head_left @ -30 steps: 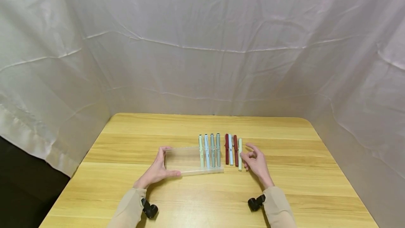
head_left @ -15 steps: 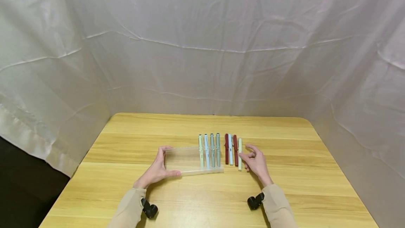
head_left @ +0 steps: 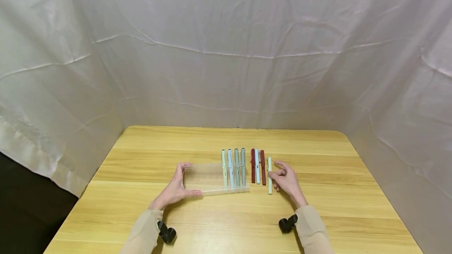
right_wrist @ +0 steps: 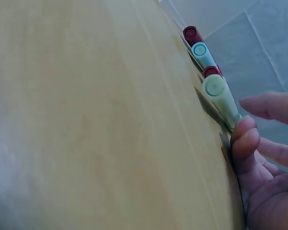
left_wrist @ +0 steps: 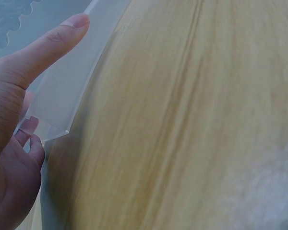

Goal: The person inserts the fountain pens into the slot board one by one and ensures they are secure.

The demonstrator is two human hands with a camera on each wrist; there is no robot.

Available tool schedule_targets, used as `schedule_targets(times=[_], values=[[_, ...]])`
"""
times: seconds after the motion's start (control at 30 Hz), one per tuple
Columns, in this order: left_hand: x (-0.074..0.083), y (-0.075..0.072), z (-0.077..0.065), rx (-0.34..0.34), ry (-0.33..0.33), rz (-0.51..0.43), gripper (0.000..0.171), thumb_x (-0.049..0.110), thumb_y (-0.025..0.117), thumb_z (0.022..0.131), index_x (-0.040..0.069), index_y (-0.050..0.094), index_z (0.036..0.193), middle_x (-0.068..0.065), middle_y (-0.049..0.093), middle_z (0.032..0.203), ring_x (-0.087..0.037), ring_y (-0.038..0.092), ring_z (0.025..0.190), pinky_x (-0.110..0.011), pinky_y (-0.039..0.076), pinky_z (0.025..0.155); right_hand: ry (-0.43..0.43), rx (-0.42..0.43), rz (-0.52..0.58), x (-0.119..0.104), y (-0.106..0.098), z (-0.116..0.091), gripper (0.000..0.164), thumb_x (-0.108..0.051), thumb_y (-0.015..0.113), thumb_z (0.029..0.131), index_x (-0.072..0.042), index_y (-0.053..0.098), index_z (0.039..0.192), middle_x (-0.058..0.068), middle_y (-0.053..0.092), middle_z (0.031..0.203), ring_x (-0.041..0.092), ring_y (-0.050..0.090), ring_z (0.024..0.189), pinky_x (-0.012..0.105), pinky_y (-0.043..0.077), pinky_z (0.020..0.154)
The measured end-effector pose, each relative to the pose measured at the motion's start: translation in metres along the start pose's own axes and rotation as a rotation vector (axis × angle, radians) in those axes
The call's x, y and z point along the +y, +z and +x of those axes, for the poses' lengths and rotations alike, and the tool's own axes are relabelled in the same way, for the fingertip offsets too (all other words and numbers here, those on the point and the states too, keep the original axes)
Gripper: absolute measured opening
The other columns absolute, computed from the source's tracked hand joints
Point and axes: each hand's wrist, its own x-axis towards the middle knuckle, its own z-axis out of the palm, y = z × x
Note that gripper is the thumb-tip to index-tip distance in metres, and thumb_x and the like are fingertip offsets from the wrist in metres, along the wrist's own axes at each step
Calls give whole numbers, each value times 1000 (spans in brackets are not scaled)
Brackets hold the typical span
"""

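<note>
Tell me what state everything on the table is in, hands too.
Clear holder: partly filled, left part bare.
Left hand: gripping the holder's left end.
Four pens in the holder: capped, in a row.
Red, light blue, red pens: lying side by side, outside the holder.
Light green pen: pinched; lifted or not, hard to tell.
Right hand: pinching that pen.

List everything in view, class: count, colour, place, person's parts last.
Tray: 1, clear, centre
Grey pens: 2, greenish, across tray
Red pens: 2, dark, right of tray
Blue pens: 2, pale, one across tray, one between reds
Green pens: 2, pale, one across tray, one rightmost
Table: 1, yellow, under tray
Cloth: count unclear, whitish, beyond table
Dark patch: 1, black, lower left
Cameras: 2, black, at wrists
Sleeves: 2, beige, on arms
Left grip: 1, bare, holding tray's left end
Right grip: 1, bare, pinching rightmost pen
</note>
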Motion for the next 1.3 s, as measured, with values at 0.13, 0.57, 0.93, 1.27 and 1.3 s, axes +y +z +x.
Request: schedule_targets(times=[0.13, 0.57, 0.93, 1.27, 1.3], values=[[1, -1, 0, -3, -8, -3, 104, 25, 94, 68, 4, 25, 143, -26, 28, 153, -49, 13, 153, -63, 8, 126, -17, 16, -11, -2, 1, 0, 59, -20, 69, 96, 0, 45, 146, 6, 66, 73, 7, 53, 47, 24, 53, 44], [2, -1, 0, -5, 5, 3, 104, 25, 94, 68, 3, 24, 142, -26, 28, 152, -49, 14, 153, -63, 9, 126, -14, 4, -16, 0, -1, 2, 58, -11, 68, 94, 1, 44, 146, 3, 64, 73, 8, 53, 49, 22, 50, 44], [1, 0, 0, 7, 24, 12, 104, 24, 95, 66, 1, 26, 141, -26, 31, 149, -49, 20, 151, -64, 11, 126, -6, 23, -58, -4, 0, 5, 56, -20, 68, 96, 2, 47, 143, 1, 60, 65, 8, 49, 44, 22, 46, 40], [2, -1, 0, 4, 17, 13, 104, 24, 95, 67, 1, 25, 141, -27, 29, 150, -49, 17, 152, -63, 11, 126, -1, -3, -81, -4, -1, 6, 61, -17, 72, 93, 5, 46, 144, 0, 60, 67, 8, 49, 45, 22, 46, 40], [2, -1, 0, 4, 17, 15, 104, 24, 95, 67, 1, 25, 141, -27, 29, 150, -49, 17, 152, -63, 11, 126, 1, -7, -82, -4, -1, 6, 63, -17, 72, 92, 5, 46, 144, 0, 60, 68, 8, 50, 44, 22, 47, 40]])
